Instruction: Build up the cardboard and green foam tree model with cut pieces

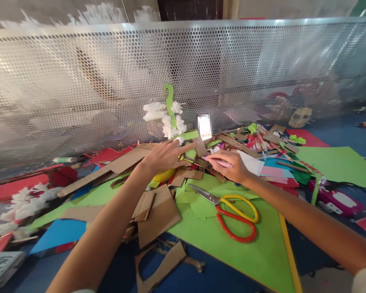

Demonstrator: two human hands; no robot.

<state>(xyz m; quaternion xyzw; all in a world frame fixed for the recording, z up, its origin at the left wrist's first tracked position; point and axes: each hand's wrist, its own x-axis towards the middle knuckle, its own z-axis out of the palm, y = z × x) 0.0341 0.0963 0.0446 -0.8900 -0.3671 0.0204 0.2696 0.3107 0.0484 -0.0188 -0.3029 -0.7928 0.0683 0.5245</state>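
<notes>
My left hand (166,156) reaches over the heap of scraps. Its index finger is stretched out to a small brown cardboard piece (200,148), and the thumb lies apart below. Whether the other fingers grip anything is hidden. Closed around a pink pen (222,162), my right hand (233,167) has the tip close to that cardboard. Below both hands, scissors (238,238) with one red and one yellow handle lie slightly spread on green paper (232,256). A yellow object (164,176) shows partly under my left hand.
A perforated metal panel (125,81) runs along the back. Before it stands a green paper hook shape (170,99) with white tufts. Cut cardboard (158,219), blue paper (61,234) and a red box shape (15,185) lie leftward. At right sits a magenta glue gun (338,199) with a cord.
</notes>
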